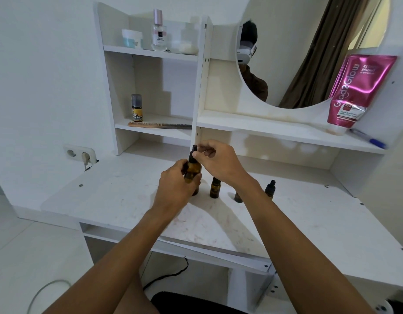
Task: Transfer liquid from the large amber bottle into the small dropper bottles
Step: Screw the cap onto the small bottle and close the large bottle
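My left hand (175, 186) grips the large amber bottle (193, 172), held above the white desk (119, 200). My right hand (218, 164) pinches the black dropper cap (193, 152) at the bottle's neck. Just right of them a small amber dropper bottle (214, 188) stands on the desk, its top hidden by my right wrist. Another small bottle (238, 197) shows partly below my right forearm. A third small bottle with a black dropper cap (270, 188) stands further right.
A white shelf unit (202, 71) rises behind the desk, holding a comb (159, 125), a small dark bottle (136, 108), a perfume bottle (159, 30) and a jar (132, 38). A pink tube (352, 94) and a pen (367, 138) rest on the right shelf below a round mirror (309, 48).
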